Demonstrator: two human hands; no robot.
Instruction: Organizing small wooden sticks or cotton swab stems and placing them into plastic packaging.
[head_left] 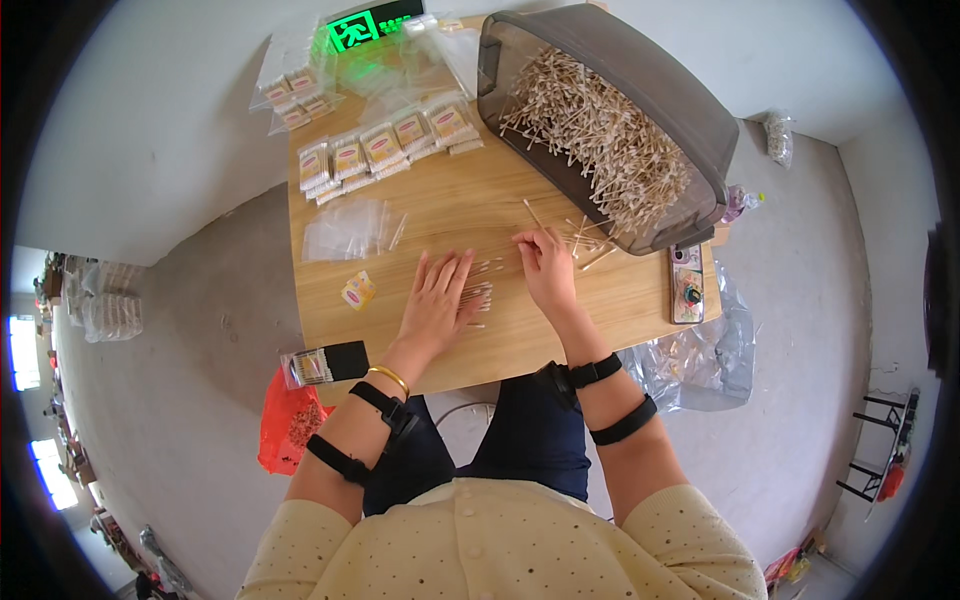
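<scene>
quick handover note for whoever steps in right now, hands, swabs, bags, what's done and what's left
Left hand: flat on the wooden table, fingers beside a small pile of cotton swabs.
Right hand: pinching one or more swabs; the count is unclear.
Supply: grey bin tipped on its side, full of loose swabs.
Done: filled packets in rows at the far edge.
Left: empty clear bags, and the loose swabs.

Small pile of white-tipped cotton swabs (478,295) flat on the wooden table (450,205)
</scene>
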